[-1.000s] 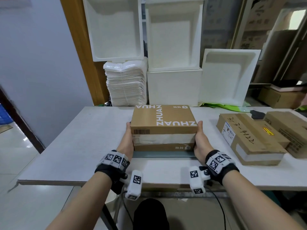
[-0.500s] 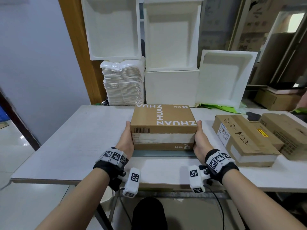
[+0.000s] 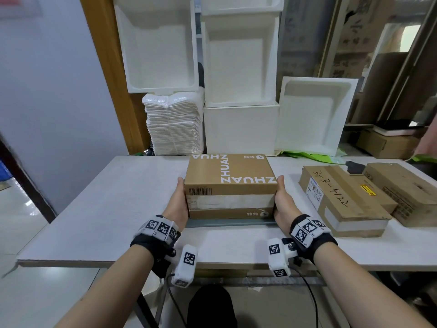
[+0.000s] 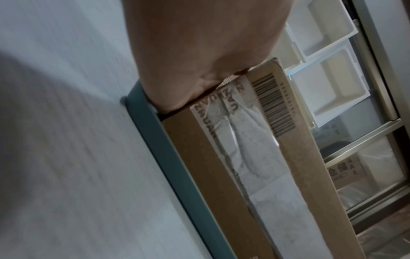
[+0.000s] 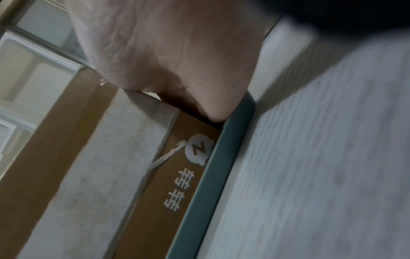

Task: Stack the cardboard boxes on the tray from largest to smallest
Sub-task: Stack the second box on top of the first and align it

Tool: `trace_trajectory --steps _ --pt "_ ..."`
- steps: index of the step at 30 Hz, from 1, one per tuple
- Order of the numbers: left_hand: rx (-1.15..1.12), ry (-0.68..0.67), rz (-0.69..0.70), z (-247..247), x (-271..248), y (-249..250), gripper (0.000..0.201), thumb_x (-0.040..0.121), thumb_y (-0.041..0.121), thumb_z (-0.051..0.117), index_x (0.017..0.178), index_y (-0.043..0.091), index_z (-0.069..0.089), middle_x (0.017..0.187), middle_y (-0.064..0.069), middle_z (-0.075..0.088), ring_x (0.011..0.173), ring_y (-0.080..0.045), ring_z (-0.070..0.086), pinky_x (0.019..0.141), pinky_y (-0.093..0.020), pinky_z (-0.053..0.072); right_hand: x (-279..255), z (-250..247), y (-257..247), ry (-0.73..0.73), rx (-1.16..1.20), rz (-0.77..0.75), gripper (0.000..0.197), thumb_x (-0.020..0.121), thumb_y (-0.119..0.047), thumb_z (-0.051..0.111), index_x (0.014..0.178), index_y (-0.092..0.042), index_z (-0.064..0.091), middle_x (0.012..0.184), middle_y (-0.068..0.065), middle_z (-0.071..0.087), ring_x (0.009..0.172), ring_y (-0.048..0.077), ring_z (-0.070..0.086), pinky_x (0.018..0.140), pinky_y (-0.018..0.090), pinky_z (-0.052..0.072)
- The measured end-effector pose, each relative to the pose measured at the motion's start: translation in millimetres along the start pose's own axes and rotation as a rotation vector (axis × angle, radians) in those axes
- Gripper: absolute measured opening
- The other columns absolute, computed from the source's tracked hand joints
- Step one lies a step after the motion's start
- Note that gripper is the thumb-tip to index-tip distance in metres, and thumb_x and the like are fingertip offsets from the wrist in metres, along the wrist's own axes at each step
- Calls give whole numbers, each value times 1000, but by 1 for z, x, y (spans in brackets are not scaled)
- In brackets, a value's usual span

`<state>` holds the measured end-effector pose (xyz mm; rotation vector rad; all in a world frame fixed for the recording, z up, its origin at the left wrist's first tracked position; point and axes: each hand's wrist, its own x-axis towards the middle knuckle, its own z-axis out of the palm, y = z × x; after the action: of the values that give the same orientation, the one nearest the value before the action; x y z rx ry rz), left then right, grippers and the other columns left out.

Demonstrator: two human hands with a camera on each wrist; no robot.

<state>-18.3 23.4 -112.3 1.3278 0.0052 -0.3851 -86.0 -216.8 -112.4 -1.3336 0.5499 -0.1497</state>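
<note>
Head view looks forward and down from above both wrists, taking in the whole table (image 3: 99,200) past the fingers. Left wrist view sits close behind the left hand (image 4: 199,52), facing along it at the box (image 4: 255,157) end and tray (image 4: 159,149) rim. Right wrist view mirrors it behind the right hand (image 5: 168,57); all three share box and tray edge.

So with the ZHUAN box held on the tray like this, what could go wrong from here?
The left hand and right hand sit low between the ZHUAN box and the tray rim, so fingers could get pinched. The tray barely exceeds the box, so it may rest on the rim. The two boxes waiting at right look similar in size, inviting misordering.
</note>
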Motion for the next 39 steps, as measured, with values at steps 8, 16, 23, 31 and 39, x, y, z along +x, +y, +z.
trace_trajectory --steps 8,16,23,31,39 --pt "134 36 116 -1 -12 71 81 95 66 10 154 11 11 161 -4 13 148 -18 13 119 -36 11 -19 -12 -39 -80 -125 -97 84 94 -73 12 156 -18 28 161 -2 32 148 17 30 123 40 18" --pt "182 -112 304 62 -25 139 78 97 61 8 154 7 8 162 -7 9 148 -17 10 119 -34 7 -37 -42 -93 -54 -163 -238 83 95 -69 7 159 -16 12 167 -1 13 153 15 13 124 38 7" --pt "173 -338 270 171 -39 114 77 97 61 12 154 8 9 162 -6 12 148 -17 11 120 -33 7 -51 -89 -107 16 -188 -233 87 92 -74 9 159 -20 15 166 -3 15 153 17 14 124 44 8" --pt "164 -488 84 270 -46 45 77 97 62 11 155 12 7 162 -2 7 149 -15 6 121 -36 3 -52 -168 -95 189 -190 -209 126 56 -95 20 156 -20 26 164 -3 24 151 16 23 123 43 14" --pt "114 -425 -70 294 -41 -41 66 99 60 12 149 22 32 155 2 33 146 -14 18 117 -32 9 -38 -217 -70 310 -206 -156 123 58 -96 20 152 -19 39 157 1 40 143 21 37 118 43 24"
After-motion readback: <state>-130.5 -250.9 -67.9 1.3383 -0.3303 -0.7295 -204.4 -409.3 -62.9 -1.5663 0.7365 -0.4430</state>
